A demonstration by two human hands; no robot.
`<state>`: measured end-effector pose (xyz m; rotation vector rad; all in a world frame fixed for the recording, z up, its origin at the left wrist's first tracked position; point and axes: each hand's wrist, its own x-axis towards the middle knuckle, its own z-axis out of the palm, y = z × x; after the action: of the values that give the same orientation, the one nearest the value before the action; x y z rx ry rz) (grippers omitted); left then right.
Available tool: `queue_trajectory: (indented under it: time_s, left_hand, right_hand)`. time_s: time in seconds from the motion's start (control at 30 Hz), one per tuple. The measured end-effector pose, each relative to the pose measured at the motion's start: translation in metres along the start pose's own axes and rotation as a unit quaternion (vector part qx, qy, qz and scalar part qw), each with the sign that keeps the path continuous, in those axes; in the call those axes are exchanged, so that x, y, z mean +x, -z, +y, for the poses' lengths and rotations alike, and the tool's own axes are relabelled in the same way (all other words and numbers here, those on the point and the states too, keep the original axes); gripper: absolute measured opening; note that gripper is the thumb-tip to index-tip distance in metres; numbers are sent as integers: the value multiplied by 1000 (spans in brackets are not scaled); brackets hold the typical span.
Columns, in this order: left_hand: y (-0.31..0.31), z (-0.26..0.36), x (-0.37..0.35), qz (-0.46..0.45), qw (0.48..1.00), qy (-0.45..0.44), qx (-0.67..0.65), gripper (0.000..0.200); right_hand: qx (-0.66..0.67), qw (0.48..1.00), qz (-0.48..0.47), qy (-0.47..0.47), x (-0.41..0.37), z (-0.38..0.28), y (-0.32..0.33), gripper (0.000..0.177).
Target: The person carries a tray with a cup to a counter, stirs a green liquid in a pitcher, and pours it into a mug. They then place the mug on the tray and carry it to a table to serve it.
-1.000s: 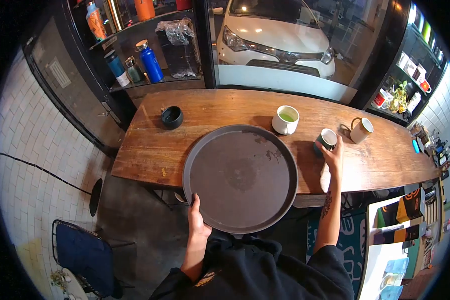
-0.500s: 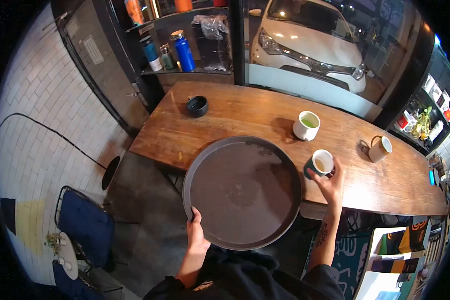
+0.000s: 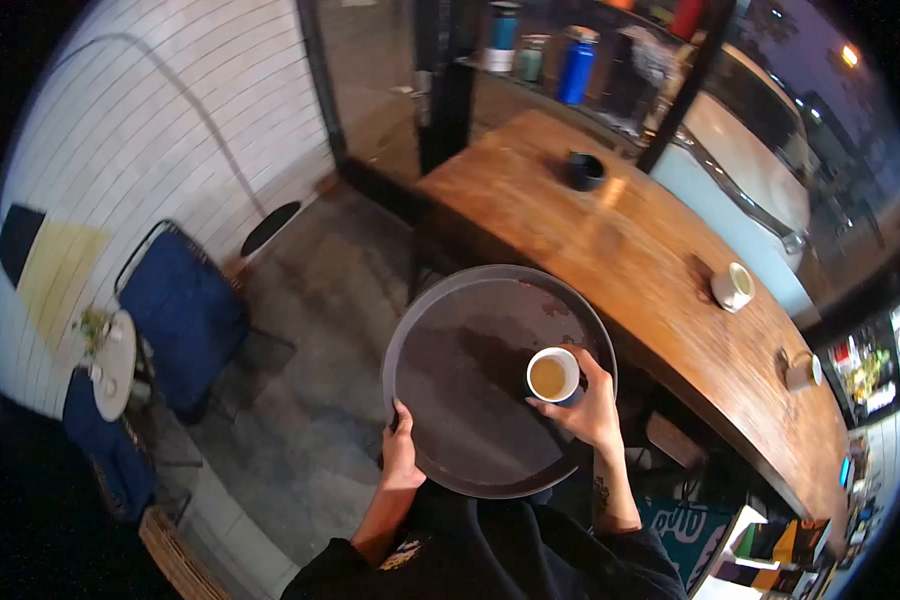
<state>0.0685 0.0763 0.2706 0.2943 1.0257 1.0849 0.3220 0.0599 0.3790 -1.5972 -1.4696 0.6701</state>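
Note:
My left hand (image 3: 402,455) grips the near-left rim of a round dark brown tray (image 3: 450,410), thumb over the edge. Over the right half of the tray, my right hand (image 3: 592,405) is closed round a cup (image 3: 553,376) with a white inside and a light brown drink in it. Whether the cup's base touches the tray cannot be made out from above. On the wooden table stand a black cup (image 3: 585,172), a white mug (image 3: 733,288) and another pale mug (image 3: 802,372).
The long wooden table (image 3: 610,255) runs beyond the tray toward the right. A stool (image 3: 675,440) is under its near edge. Left are a blue chair (image 3: 185,315) and a small round table (image 3: 116,370) with a plant. Bottles, including a blue one (image 3: 577,70), stand on a shelf.
My right hand has carried the cup from the table leftward to above the tray. My view has turned left, and the tray has moved off the table's edge with my left hand still on it.

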Motion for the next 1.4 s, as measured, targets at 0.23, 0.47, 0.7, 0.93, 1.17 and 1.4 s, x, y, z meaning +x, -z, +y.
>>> queue_trajectory:
  time_s: [0.23,0.47,0.7,0.93,1.17,1.4]
  left_hand:
    - [102,64,-11,171,985,2,2,78]
    - [217,50,5,208,971,-94,-69,80]
    - [286,3,0,331,937,-72,-84,85]
    - [297,-48,4,402,908,42,-115,95]
    - [251,-99,76,423,881,191,-89,95]
    - [230,-135,107,435,877,201,-31,90]
  right_hand:
    - [46,989,-131,48,26,-10,-145,61]
    - [146,964,-216,54,49,-11,-246,66]
    - [132,982,-127,-43,79,93,-298,61]
    - [11,989,-31,-142,99,271,-370,53]
    - [-176,961,87,-196,136,442,-428,63]
    - [-149,894,56,-419,214,523,-436,81]
